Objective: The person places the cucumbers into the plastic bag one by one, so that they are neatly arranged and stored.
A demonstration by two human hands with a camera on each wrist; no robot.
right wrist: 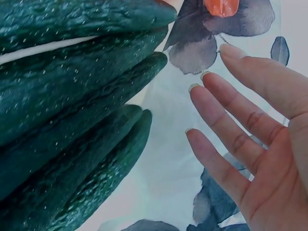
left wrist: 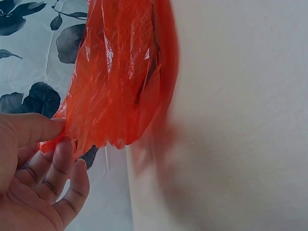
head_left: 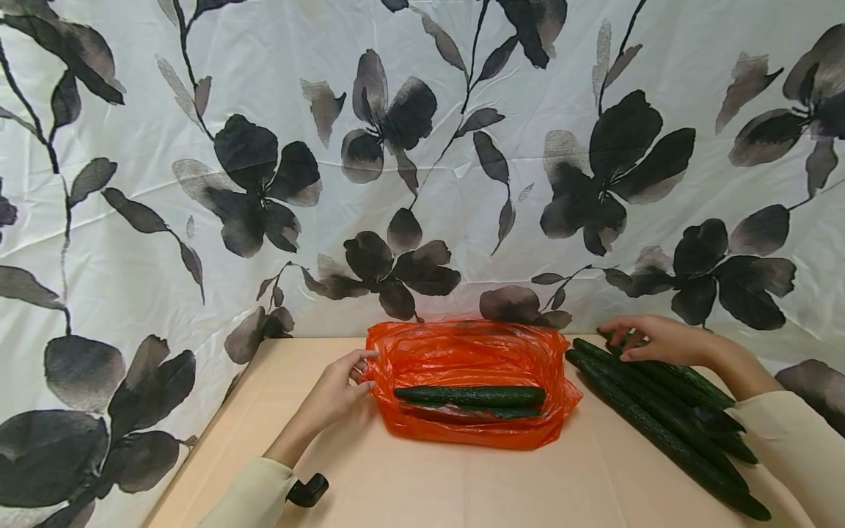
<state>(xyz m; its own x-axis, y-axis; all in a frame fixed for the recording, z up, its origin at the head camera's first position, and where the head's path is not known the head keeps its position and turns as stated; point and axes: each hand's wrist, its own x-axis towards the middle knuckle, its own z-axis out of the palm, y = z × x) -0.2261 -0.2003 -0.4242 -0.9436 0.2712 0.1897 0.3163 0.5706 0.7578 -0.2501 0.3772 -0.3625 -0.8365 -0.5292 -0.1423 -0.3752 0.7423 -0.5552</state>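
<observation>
A red plastic bag [head_left: 462,352] lies on the table, with cucumbers [head_left: 472,397] showing in its opening. My left hand [head_left: 343,385] pinches the bag's left edge between thumb and fingers; the left wrist view shows the crumpled red film [left wrist: 115,72] hanging from that grip. Above the far ends of a pile of several dark green cucumbers [head_left: 667,425] on the right is my right hand [head_left: 660,339]. In the right wrist view its fingers [right wrist: 226,110] are spread and loosely bent, apart from the cucumbers [right wrist: 72,91], with nothing held.
The light tabletop [head_left: 409,484] runs back to a white cloth [head_left: 482,220] printed with dark flowers. The cucumber pile stretches diagonally toward the near right, beneath the right forearm. A black strap piece [head_left: 308,490] sits at the left wrist.
</observation>
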